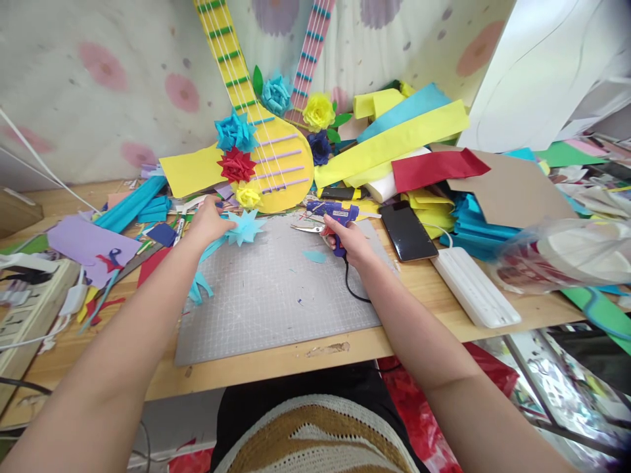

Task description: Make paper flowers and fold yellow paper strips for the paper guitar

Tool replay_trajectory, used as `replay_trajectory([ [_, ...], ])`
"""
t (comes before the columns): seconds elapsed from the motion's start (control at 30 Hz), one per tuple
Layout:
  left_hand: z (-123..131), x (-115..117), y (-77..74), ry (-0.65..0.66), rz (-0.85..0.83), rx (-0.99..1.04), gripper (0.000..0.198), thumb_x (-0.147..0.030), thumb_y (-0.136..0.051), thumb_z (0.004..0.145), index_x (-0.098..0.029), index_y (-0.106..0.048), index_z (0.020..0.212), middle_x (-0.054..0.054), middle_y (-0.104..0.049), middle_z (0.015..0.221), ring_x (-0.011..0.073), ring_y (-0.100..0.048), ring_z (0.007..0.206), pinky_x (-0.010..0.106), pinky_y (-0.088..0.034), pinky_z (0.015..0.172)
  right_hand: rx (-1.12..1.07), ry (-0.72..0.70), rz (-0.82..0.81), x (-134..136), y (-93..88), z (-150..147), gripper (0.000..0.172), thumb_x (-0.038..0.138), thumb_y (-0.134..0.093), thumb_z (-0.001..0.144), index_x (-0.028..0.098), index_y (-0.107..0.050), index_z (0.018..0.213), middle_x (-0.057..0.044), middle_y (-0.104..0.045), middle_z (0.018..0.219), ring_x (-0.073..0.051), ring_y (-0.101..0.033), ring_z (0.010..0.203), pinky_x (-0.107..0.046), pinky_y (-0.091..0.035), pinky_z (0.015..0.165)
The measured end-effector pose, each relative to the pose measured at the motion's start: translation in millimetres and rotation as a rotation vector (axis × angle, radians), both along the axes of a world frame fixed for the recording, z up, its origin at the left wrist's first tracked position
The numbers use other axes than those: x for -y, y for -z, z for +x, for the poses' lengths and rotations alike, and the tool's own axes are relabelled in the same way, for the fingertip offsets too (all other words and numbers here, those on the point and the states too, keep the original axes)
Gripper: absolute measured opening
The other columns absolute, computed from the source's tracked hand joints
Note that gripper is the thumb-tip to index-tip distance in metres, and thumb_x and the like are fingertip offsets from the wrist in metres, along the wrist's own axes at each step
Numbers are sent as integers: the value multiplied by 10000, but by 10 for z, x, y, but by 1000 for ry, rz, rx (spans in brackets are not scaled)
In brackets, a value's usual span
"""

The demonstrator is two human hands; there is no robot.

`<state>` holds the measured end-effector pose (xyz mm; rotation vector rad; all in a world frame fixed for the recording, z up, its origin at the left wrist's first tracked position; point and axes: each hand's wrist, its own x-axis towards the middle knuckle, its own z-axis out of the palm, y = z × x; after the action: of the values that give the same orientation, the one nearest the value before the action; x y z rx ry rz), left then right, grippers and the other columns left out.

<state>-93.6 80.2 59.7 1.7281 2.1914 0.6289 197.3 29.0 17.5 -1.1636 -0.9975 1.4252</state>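
Note:
My left hand (210,222) pinches a light blue paper star flower (245,227) at the far edge of the grey cutting mat (276,289). My right hand (348,240) is wrapped round the handle of a blue glue gun (333,211), its black cord trailing toward me over the mat. Scissors (308,228) lie just left of the gun. Behind both hands stands a yellow paper guitar (280,157) with blue, red and yellow paper flowers stuck to it.
A black phone (407,230) and a white power strip (474,288) lie right of the mat. Coloured paper sheets and rolls (404,141) pile up at the back right, purple paper (89,244) and blue strips at left. The wooden table's edge (296,358) is near me.

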Motion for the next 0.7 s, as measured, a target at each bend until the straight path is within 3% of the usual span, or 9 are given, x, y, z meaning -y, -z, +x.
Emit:
replay_trajectory([
  [0.33,-216,-41,90,-113,135,6,441,-391,-701,647,-204,-514,1000,97,-623,1003,273,-603,934,396,-467,801,-12,30,-14,14,-32,-3,450,574,-719,586,168,-524,599,1,-557,561,-46,-379,418,-210,-300,368],
  [0.53,-159,89,100,-67,121,-58,693,-454,-720,608,-162,-460,1180,154,-555,1185,303,-554,1075,425,-442,898,14,14,-5,-9,8,-2,465,598,-703,590,168,-528,619,12,-530,530,-48,-377,415,-205,-316,374],
  [0.7,-27,105,175,-50,44,-86,886,-361,-771,552,-149,-363,1308,181,-466,1317,332,-445,1224,441,-373,1003,28,-10,-6,-30,63,25,462,599,-678,630,155,-555,601,36,-449,460,-46,-373,403,-193,-313,380],
])
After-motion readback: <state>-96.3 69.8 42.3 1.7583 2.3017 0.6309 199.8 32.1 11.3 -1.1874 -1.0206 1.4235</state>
